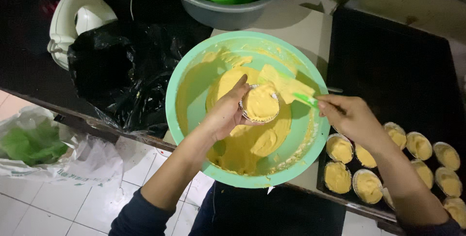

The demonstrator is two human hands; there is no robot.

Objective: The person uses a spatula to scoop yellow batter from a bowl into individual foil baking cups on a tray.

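Holding batter-filled cup (260, 103) | left hand (224, 113) | over mint bowl (191, 78)

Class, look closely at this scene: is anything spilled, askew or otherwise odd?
Nothing is spilled. Batter smears the green bowl wall, and the black bag beside it lies crumpled. The filled cups on the tray sit unevenly.
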